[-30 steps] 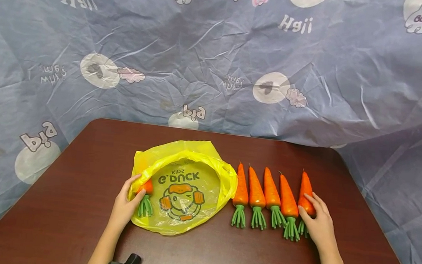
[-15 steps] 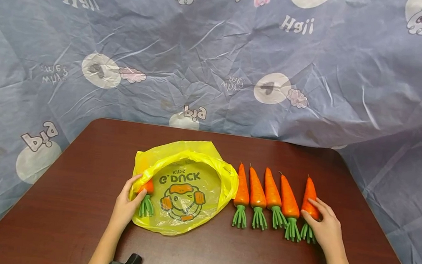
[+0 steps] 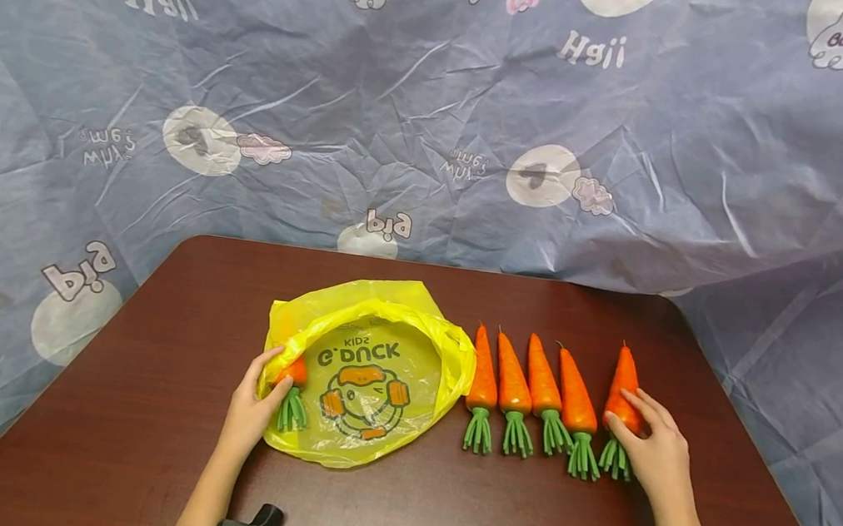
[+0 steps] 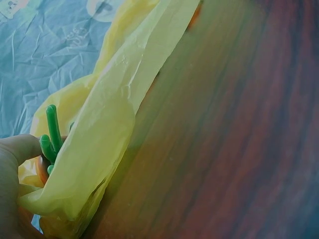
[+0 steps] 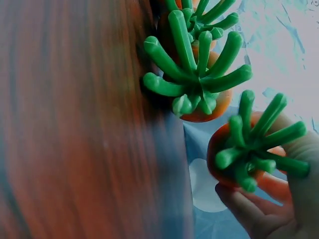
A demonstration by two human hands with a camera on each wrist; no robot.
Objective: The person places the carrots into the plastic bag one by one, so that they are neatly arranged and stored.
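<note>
Carrot [image 3: 622, 391] at the right end of the row now sits clear of its neighbour [image 3: 575, 403], with a gap where a second ago the two lay almost touching; it has slid outward and its tip has swung slightly away. Right hand [image 3: 655, 455] keeps its fingers curled over the lower part of that carrot, just above the green stalks [image 5: 254, 144], and the wrist view shows the thumb on one side and fingers beneath, so the hold looks like a real grasp. Left hand [image 3: 250, 412] has not moved: its fingers pinch the edge of the yellow bag [image 3: 366, 379] together with the carrot inside it [image 3: 295, 371]. Judging by this, the end carrot is singled out and ready to lift, the bag steadied beside the other grip
</note>
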